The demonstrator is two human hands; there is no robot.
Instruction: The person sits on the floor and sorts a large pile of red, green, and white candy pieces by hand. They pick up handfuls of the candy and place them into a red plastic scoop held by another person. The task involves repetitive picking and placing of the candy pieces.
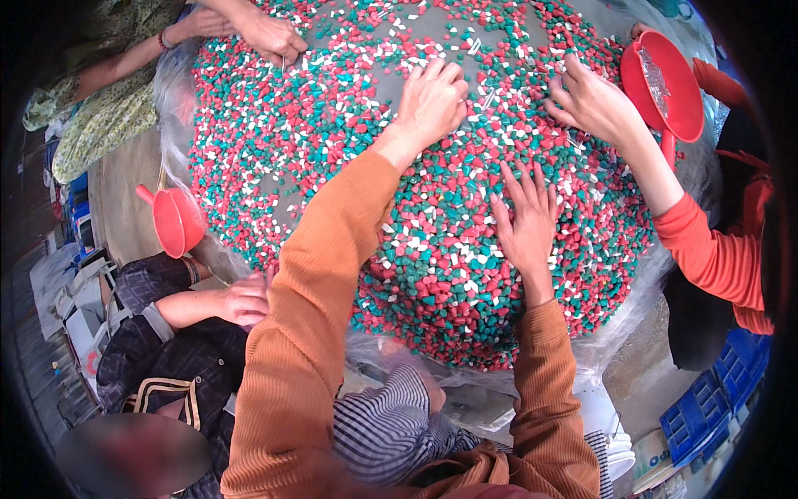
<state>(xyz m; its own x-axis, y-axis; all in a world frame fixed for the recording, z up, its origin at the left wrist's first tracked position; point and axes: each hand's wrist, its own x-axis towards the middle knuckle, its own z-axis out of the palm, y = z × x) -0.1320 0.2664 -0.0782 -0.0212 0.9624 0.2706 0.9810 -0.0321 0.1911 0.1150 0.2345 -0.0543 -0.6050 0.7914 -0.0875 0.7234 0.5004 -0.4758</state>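
Observation:
A wide heap of small red, green and white pieces [449,274] covers a grey surface; their exact kind is too small to tell. My left hand [432,101] rests on the far middle of the heap, fingers curled down and closed among the pieces. Whatever its fingertips hold, if anything, is hidden. Nearer and to the right, my right hand [529,216] lies flat, palm down, on the thicker part of the heap. Its fingers are spread and nothing shows in them. A few longer clear or white slivers [489,98] lie just right of my left hand.
Clear plastic sheeting [170,125] rims the heap. Other people's hands work at the far left [270,37], right [590,100] and near left [243,299]. A red scoop [686,91] stands at right, another red scoop [177,222] at left. Blue crates [698,416] lie low right.

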